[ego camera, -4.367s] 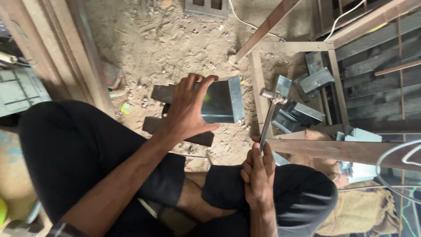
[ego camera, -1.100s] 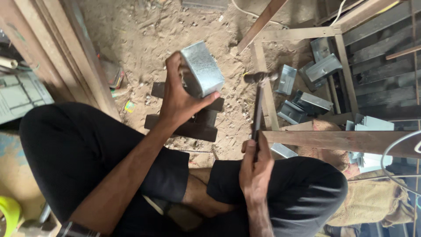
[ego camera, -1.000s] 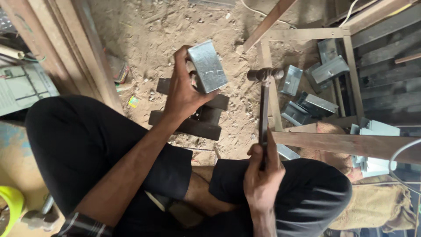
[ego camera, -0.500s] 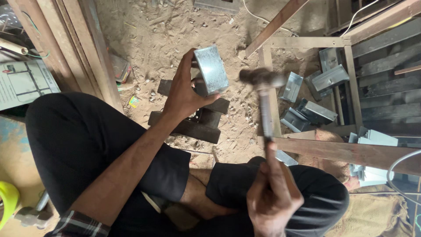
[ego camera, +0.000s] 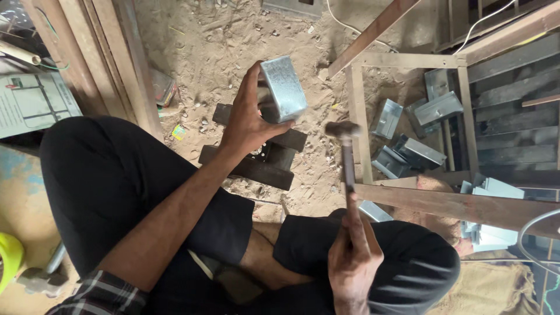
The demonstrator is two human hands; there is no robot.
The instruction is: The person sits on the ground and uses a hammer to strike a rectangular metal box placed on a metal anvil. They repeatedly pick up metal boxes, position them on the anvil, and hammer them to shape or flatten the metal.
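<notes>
The left hand (ego camera: 248, 119) grips the metal box (ego camera: 283, 87); the right hand (ego camera: 353, 262), clenching the hammer (ego camera: 344, 151), has the box at its eleven o'clock.

On the sandy floor (ego camera: 233, 35) lie dark wooden blocks (ego camera: 251, 166), a wooden frame (ego camera: 408, 61) around loose metal boxes (ego camera: 417, 153), leaning planks (ego camera: 96, 52), a printed sheet (ego camera: 35, 105) and a white cable (ego camera: 344, 23).
</notes>
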